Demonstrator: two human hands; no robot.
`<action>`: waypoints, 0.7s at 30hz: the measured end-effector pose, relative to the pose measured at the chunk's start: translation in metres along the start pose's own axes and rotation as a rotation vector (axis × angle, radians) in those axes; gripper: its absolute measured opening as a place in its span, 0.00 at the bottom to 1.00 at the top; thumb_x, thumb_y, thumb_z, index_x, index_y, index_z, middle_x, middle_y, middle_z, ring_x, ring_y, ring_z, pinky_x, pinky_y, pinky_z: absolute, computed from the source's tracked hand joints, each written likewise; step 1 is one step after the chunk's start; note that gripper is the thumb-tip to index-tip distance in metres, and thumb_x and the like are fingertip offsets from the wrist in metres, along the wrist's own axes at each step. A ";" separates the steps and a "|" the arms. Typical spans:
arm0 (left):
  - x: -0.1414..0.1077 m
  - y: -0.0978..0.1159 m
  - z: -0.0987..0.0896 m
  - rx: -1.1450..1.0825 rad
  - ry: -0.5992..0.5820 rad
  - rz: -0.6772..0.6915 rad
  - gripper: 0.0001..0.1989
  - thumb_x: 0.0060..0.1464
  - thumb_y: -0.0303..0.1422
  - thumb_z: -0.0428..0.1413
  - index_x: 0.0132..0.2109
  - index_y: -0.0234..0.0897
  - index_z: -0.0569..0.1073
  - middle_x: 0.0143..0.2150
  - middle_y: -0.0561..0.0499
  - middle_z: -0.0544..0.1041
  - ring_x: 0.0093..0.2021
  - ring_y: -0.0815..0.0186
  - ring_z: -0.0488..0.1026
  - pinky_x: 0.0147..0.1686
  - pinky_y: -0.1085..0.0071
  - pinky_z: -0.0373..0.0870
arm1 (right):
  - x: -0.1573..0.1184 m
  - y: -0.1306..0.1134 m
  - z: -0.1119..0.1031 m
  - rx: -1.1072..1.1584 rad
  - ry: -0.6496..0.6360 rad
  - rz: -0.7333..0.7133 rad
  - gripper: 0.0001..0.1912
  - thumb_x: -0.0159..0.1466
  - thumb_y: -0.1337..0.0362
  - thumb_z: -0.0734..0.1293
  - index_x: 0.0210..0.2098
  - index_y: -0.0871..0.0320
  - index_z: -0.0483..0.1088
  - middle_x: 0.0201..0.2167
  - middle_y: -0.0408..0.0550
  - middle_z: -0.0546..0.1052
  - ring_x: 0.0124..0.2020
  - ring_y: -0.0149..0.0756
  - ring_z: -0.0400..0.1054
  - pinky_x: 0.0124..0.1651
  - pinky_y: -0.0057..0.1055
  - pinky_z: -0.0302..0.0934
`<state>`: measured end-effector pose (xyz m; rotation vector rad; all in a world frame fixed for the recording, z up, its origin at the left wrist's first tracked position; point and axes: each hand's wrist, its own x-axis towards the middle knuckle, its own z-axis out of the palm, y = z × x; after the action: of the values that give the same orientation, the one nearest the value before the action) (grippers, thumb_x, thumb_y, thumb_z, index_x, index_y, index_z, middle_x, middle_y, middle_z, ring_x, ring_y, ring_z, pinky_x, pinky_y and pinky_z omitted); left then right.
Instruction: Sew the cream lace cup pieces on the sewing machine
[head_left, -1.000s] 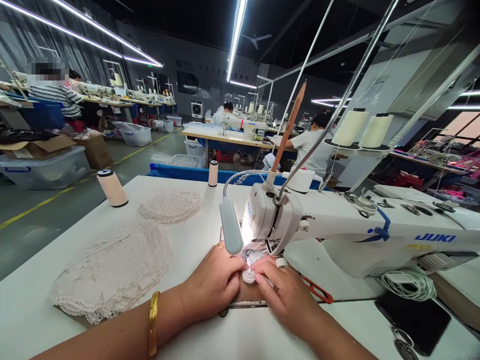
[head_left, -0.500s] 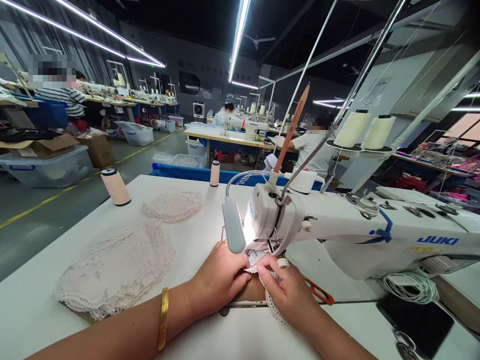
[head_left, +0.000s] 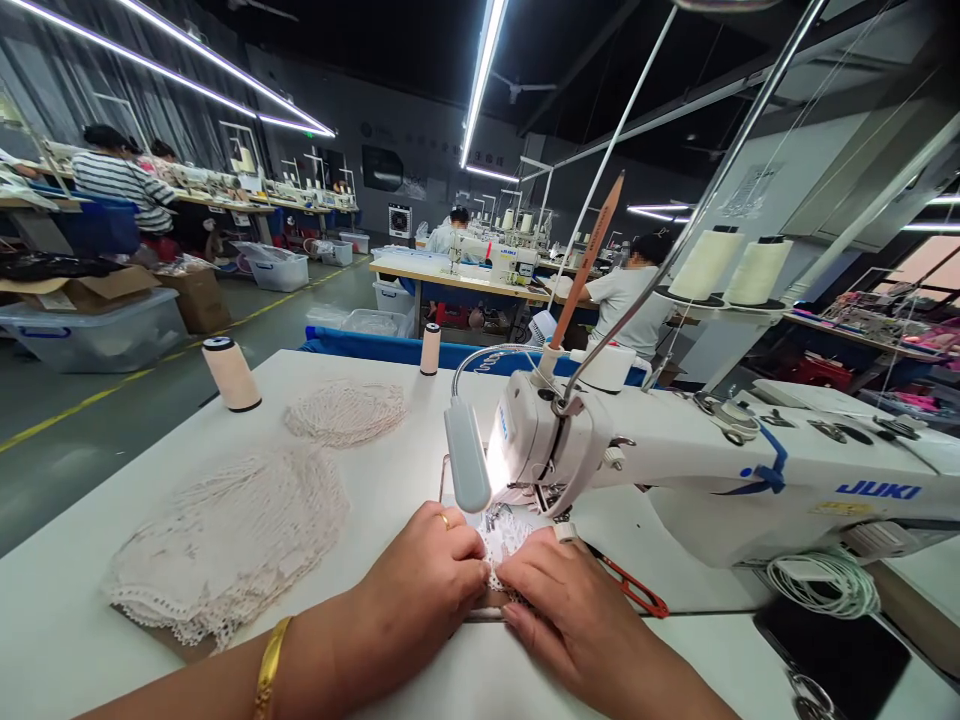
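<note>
White lace point(head_left: 507, 535), edge pierced with tiny holes (partly hidden), brightly lit, lying under head of sewing machine point(head_left: 637, 430), between left hand point(head_left: 424, 580) and right hand point(head_left: 574, 605), touching both.

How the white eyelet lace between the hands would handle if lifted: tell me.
The white eyelet lace is probably floppy, since it looks bunched between the left hand and right hand. It's likely light, being pierced with small holes. Its holed edge might snag.

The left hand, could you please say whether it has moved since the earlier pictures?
Yes: against the grey lamp, the left hand has shifted lower in the view, toward the person.
</note>
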<state>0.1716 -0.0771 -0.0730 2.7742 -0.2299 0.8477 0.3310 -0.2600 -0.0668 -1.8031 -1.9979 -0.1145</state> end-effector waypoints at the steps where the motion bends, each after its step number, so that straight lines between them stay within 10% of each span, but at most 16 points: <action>1: -0.002 0.001 -0.001 0.002 -0.003 0.005 0.11 0.65 0.22 0.58 0.34 0.39 0.73 0.36 0.53 0.80 0.35 0.61 0.70 0.35 0.62 0.57 | -0.001 -0.001 -0.001 -0.003 0.002 -0.011 0.03 0.76 0.68 0.66 0.44 0.53 0.71 0.39 0.45 0.78 0.39 0.40 0.70 0.45 0.36 0.62; 21: -0.003 -0.013 0.002 0.013 -0.112 0.068 0.08 0.54 0.22 0.63 0.38 0.38 0.74 0.39 0.51 0.81 0.41 0.57 0.73 0.41 0.60 0.64 | 0.002 0.007 0.010 -0.001 0.027 -0.030 0.08 0.77 0.69 0.64 0.51 0.54 0.74 0.44 0.48 0.80 0.44 0.44 0.74 0.41 0.38 0.66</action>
<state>0.1729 -0.0652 -0.0784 2.8434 -0.3411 0.7125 0.3347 -0.2533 -0.0764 -1.7629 -2.0067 -0.1481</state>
